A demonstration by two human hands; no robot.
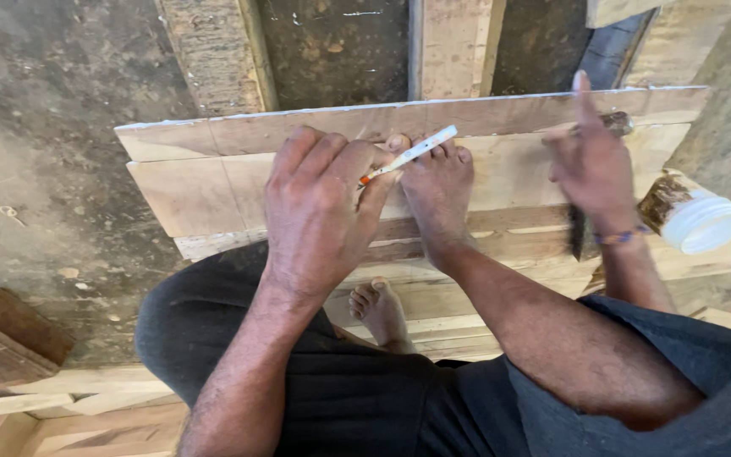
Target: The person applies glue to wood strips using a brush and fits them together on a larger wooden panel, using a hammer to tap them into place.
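Head view: left hand (pixel 319 207) pinches a slim white pencil (pixel 409 154) over rough planks (pixel 213 182); right hand (pixel 594 165) seemingly grips a brush (pixel 615 123).

The pale, flat wooden boards (pixel 213 182) look raw and unfinished, matt, with visible grain and a whitish, chalky edge along the far plank. The left hand (pixel 319 207) holds a thin white pencil (pixel 408 155) with an orange tip; its coat is smooth and slightly glossy. The right hand (pixel 594 169) grips a dark, blurred tool (pixel 615 124) whose material cannot be told. At the right lies a white plastic jar (pixel 694 216), smooth and faintly shiny, smeared with brown crust near its mouth. The grey concrete floor (pixel 52 169) is rough, stained and dull. The dark cloth shorts (pixel 365 398) are matt, finely ribbed. A reddish-brown wood block (pixel 6 338) at near left looks rough-sawn.
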